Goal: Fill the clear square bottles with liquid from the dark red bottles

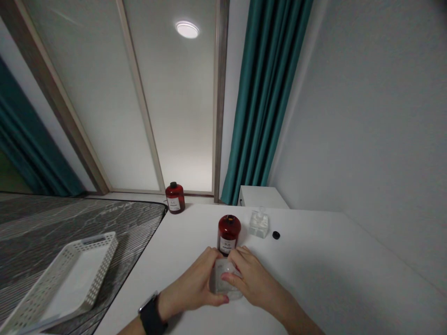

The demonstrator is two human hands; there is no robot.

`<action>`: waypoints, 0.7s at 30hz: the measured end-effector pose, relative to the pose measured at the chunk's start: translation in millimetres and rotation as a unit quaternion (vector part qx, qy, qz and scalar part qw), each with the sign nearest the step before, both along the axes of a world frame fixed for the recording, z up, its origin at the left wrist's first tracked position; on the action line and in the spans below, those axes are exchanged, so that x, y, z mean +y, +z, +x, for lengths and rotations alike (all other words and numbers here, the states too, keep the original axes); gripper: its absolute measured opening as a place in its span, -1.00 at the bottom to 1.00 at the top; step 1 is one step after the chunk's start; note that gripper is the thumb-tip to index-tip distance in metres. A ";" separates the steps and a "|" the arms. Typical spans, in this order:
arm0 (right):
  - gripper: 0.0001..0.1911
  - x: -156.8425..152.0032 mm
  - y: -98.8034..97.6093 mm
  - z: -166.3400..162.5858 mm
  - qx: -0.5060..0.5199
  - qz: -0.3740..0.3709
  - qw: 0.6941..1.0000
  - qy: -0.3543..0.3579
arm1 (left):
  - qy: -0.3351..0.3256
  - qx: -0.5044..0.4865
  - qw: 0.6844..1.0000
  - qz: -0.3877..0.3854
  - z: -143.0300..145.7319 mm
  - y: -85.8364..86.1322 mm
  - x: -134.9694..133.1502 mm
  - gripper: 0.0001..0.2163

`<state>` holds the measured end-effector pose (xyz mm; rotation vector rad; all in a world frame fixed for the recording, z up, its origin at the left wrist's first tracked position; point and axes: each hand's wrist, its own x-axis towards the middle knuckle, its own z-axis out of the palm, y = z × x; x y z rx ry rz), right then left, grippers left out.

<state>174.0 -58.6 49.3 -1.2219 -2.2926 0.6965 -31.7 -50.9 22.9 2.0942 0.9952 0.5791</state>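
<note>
A clear, square-sided glass bottle (226, 284) stands on the white table between my hands. My left hand (199, 281), with a black watch on its wrist, wraps round the bottle's left side. Over its top, my right hand (249, 277) has its thumb and fingers closed; the bottle's neck, or whatever they grip there, is hidden beneath them. Just beyond my fingertips is a dark red bottle (229, 230) with a white label and an uncapped mouth. A black cap (276, 235) lies to the right, beside a second clear glass bottle (259, 224).
Another red bottle (175, 199), with its black cap on, stands at the table's far left corner. A white perforated basket (101, 274) rests on the grey patterned surface (136, 218) to the left. Behind the white table (314, 279) is a white cabinet (261, 196).
</note>
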 end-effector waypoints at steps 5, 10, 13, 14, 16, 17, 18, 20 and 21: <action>-0.85 -2.4 3.8 2.7 0.001 -0.002 0.999 0.034 | -0.014 -0.003 1.000 -0.001 -2.0 2.0 1.9 -0.44; -0.68 0.8 1.8 5.9 0.031 0.002 0.999 0.023 | 0.002 0.010 1.000 0.003 -1.7 0.2 2.1 -0.41; -0.45 8.2 1.2 16.4 0.048 0.007 0.999 -0.001 | 0.014 0.011 1.000 0.003 -0.1 2.1 0.9 -0.39; -0.43 10.5 1.3 20.9 0.056 0.011 0.998 -0.004 | 0.020 0.011 1.000 0.007 0.3 2.8 0.5 -0.40; -0.50 13.2 1.4 28.7 0.074 0.026 0.997 -0.003 | 0.038 0.015 0.999 0.022 0.6 3.0 0.1 -0.43; -0.53 13.2 1.3 30.7 0.083 0.035 0.996 -0.002 | 0.047 0.017 0.998 0.030 0.5 2.3 0.0 -0.45; -0.54 12.4 0.9 31.0 0.091 0.044 0.995 0.001 | 0.055 0.016 0.998 0.038 0.4 1.0 0.0 -0.46; -0.51 8.5 -1.3 25.6 0.103 0.058 0.993 0.003 | 0.067 0.011 0.996 0.053 0.4 -3.1 0.2 -0.49; -0.48 6.0 -3.1 20.4 0.106 0.063 0.992 0.003 | 0.071 0.006 0.996 0.061 0.7 -5.4 0.2 -0.50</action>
